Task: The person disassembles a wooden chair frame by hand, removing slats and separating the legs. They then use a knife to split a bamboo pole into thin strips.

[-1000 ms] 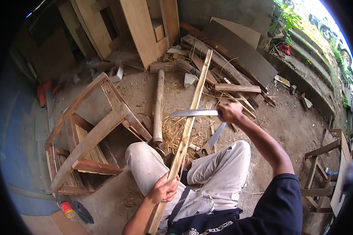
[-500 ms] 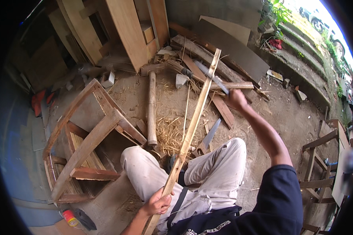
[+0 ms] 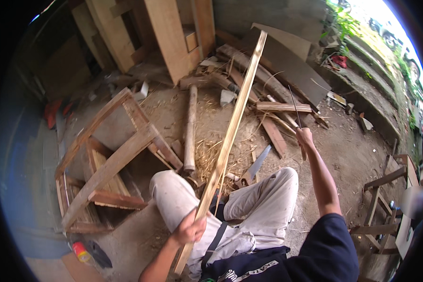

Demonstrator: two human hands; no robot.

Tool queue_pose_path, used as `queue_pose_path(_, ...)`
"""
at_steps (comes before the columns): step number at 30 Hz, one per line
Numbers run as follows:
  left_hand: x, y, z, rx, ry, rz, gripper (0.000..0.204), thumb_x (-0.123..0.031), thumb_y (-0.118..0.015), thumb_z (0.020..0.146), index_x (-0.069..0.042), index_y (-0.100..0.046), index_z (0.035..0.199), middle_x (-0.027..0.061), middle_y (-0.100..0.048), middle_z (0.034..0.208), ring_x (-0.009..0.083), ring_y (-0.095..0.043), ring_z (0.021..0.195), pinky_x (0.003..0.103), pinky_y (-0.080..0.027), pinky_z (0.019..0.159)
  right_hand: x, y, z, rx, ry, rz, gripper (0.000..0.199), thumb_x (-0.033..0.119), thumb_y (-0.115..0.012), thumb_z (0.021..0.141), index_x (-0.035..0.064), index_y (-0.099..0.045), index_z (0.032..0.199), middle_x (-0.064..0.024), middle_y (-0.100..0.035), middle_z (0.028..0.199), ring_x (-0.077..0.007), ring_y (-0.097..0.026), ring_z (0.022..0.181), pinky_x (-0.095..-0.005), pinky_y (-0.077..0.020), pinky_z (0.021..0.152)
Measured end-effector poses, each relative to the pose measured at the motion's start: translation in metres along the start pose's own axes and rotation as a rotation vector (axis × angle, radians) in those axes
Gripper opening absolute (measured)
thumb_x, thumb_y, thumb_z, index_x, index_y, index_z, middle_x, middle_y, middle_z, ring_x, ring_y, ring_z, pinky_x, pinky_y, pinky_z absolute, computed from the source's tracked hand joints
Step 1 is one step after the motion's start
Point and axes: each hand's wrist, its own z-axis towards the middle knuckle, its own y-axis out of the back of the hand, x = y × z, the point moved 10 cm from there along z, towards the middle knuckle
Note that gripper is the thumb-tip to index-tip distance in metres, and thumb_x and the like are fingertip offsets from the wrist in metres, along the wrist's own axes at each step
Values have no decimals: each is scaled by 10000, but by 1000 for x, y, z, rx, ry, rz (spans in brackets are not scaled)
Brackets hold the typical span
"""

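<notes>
My left hand is closed round the lower part of a long, pale wood strip. The strip slants up and away from my lap, its far end raised above the piled boards. To its right, my right hand grips the handle of a machete. The blade points away from me, seen nearly edge-on, and stands apart from the strip. A thin sliver of wood runs alongside the strip's near half, between my knees. Shavings lie on the ground beyond my legs.
A wooden frame stands at the left, with a bamboo pole beside it. A handsaw lies just past my right knee. Planks are piled ahead. At far right is a wooden chair-like frame, below stone steps.
My right hand has drawn the machete away from the strip to the right and turned its blade to point away. The strip's far end has risen, and a sliver now shows beside it.
</notes>
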Motion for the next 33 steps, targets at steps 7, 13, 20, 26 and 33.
queue_pose_path(7,-79,8,55,-174,-220,4,521,-483,-291,1054,-69,-455,1322,-13,-397,644,41,-325,405,198,-310,375,98,-117,-176,468,49,809,393,333,-577,971,90,-490,675,12,-451,550,-109,-412,409,-284,-326,375)
queue_pose_path(13,-119,18,66,-378,-461,121,344,-291,-464,1030,-66,-520,1284,-14,-460,697,36,-365,452,203,-340,415,196,-113,-269,667,157,1068,329,343,-594,977,37,-588,856,48,-388,541,-70,-362,410,-248,-293,386)
queue_pose_path(20,-145,-9,45,-815,-765,888,303,-237,-518,978,15,-527,1146,240,-626,782,421,-643,750,459,-492,631,293,-82,-291,626,369,1007,411,310,-670,934,-32,-620,1156,78,-396,576,-38,-388,445,-220,-315,412)
queue_pose_path(26,-92,14,66,-694,-539,350,290,-280,-391,1055,-44,-529,1149,50,-555,737,181,-521,577,325,-422,522,306,-107,-290,666,429,873,188,227,-711,894,42,-679,898,53,-517,611,-47,-457,479,-228,-348,432)
queue_pose_path(33,5,-13,69,-316,-191,-195,413,-421,-385,1052,-56,-544,941,4,-504,607,83,-457,442,223,-386,427,280,-125,-272,634,558,691,180,228,-680,911,49,-701,917,46,-573,644,-47,-496,515,-229,-374,462)
